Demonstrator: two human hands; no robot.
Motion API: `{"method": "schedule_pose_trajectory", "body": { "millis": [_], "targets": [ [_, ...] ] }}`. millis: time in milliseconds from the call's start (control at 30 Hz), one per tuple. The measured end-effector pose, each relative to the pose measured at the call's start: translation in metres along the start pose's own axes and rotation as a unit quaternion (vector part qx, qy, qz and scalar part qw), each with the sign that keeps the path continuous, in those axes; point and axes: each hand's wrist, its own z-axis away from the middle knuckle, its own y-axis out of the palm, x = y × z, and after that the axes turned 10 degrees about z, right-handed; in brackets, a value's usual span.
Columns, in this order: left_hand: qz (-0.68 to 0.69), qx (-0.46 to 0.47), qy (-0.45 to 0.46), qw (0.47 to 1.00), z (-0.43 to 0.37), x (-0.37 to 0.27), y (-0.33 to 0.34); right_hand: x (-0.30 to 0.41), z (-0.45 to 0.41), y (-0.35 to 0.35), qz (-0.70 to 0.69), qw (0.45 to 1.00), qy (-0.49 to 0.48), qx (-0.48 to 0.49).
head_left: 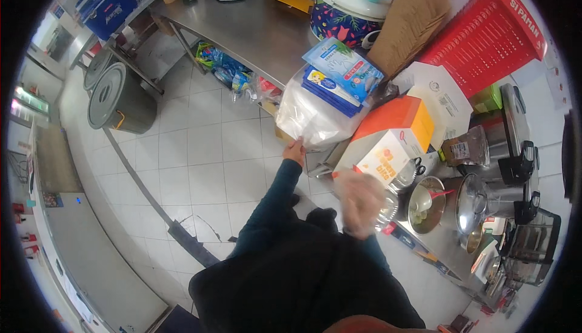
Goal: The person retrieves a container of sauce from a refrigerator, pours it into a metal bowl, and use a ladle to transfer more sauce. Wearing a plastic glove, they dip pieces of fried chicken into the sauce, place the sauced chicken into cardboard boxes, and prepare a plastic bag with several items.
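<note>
My left hand (295, 151) pinches the lower edge of a large clear plastic bag (313, 117) that lies at the corner of the steel table (245, 28). On top of the bag rest blue packets (332, 92) and a light blue glove packet (343, 67). My right hand (361, 199) is blurred and seems to be covered by something thin and clear; whether its fingers are closed cannot be told. Close by it stands a white and orange cardboard box (386, 151). Just right of the hand are clear plastic lids (387, 210) and black-handled scissors (418, 167).
Steel bowls (427, 228), one holding a white cup with a red handle, stand on the right-hand counter. Behind the box are a red plastic basket (486, 37), brown cardboard (409, 19) and a patterned rice cooker (341, 19). A grey lidded bin (120, 101) stands on the tiled floor.
</note>
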Motion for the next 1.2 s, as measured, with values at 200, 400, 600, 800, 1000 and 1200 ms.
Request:
{"method": "schedule_pose_trajectory", "body": {
  "millis": [200, 400, 600, 800, 1000, 1200],
  "targets": [
    [-0.106, 0.068, 0.048, 0.991, 0.025, -0.023, 0.008, -0.051, 0.006, 0.117, 0.001, 0.981, 0.050, 0.187],
    [-0.217, 0.057, 0.048, 0.973, 0.035, -0.040, 0.026, -0.099, 0.002, 0.166, 0.270, 0.872, 0.052, 0.405],
    [-0.159, 0.070, -0.004, 0.985, 0.030, -0.035, 0.029, -0.105, 0.008, 0.180, 0.385, 0.904, -0.048, 0.179],
    [-0.067, 0.127, -0.079, 0.986, 0.022, -0.024, 0.014, -0.102, -0.020, 0.171, 0.288, 0.931, -0.039, 0.221],
    [0.051, 0.216, -0.137, 0.965, 0.022, -0.022, 0.008, -0.109, -0.022, 0.172, 0.272, 0.940, -0.025, 0.204],
    [0.105, 0.258, -0.176, 0.944, 0.041, -0.044, 0.013, -0.099, -0.024, 0.171, 0.208, 0.968, -0.026, 0.139]
  ]
}}
